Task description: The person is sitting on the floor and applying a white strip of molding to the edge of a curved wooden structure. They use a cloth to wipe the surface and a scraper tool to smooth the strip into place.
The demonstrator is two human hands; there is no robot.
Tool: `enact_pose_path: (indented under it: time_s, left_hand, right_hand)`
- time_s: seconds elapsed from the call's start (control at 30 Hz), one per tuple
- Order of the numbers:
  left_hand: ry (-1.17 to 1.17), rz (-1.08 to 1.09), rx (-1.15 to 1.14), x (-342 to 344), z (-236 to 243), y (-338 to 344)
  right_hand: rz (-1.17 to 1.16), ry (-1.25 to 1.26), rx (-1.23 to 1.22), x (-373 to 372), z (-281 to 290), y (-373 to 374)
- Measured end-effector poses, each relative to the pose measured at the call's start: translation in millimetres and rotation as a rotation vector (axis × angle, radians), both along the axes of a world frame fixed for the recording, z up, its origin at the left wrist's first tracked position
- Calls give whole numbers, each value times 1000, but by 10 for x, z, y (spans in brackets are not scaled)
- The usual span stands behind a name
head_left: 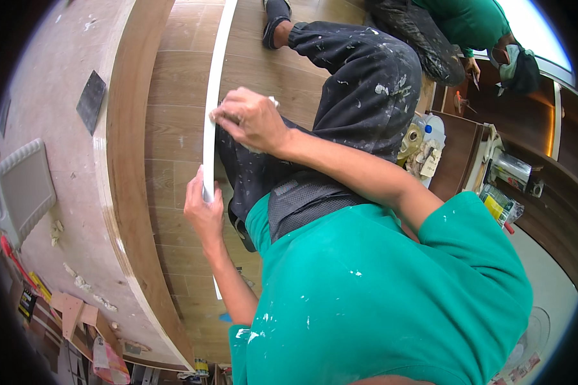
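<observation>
A long, narrow white strip (214, 83) runs from the top edge down past my hands, and its lower end shows beside my left forearm. My left hand (203, 208) is closed around the strip, thumb on one side and fingers on the other. Farther up, my right hand (253, 120) is closed with its fingertips against the strip's right edge. A bit of something pale pokes out behind its knuckles; most of it is hidden by the hand. My bent leg in paint-spotted dark trousers (366, 90) lies just beyond the right hand.
A wood-edged board (131, 160) stands at left, bearing a dark square plate (91, 101) and a grey plastic case (24, 192). Tools and scraps lie lower left. Bottles (412, 138) stand right of my leg. Another person in green (465, 25) crouches at upper right by dark shelving.
</observation>
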State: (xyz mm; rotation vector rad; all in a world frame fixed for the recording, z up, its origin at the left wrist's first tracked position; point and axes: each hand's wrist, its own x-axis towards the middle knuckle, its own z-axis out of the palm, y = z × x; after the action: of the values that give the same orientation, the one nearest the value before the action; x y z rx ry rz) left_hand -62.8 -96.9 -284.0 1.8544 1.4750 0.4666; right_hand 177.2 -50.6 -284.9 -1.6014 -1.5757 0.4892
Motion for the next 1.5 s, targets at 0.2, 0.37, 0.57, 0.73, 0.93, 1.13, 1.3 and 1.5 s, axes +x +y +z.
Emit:
enact_pose_path:
  time_s: [0.2, 0.37, 0.57, 0.73, 0.93, 1.13, 1.3, 1.5]
  left_hand:
    - [30, 7, -20, -30, 38, 92]
    - [28, 11, -33, -56, 30, 66]
    - [12, 5, -10, -56, 30, 65]
    - [7, 24, -34, -42, 25, 30]
    - [12, -10, -4, -8, -6, 46]
    - [7, 30, -21, 13, 37, 15]
    - [22, 6, 4, -8, 6, 10]
    - [4, 16, 33, -1, -15, -9]
  right_hand:
    - [-128, -16, 61, 48, -65, 304]
    - [-40, -18, 24, 62, -17, 231]
    - [-173, -5, 73, 90, -180, 290]
    - [-104, -42, 55, 96, -99, 263]
    - [-138, 41, 34, 53, -89, 173]
    - [-186, 9, 37, 217, -104, 334]
    - [-113, 5, 38, 75, -106, 121]
    - [-185, -4, 56, 264, -137, 396]
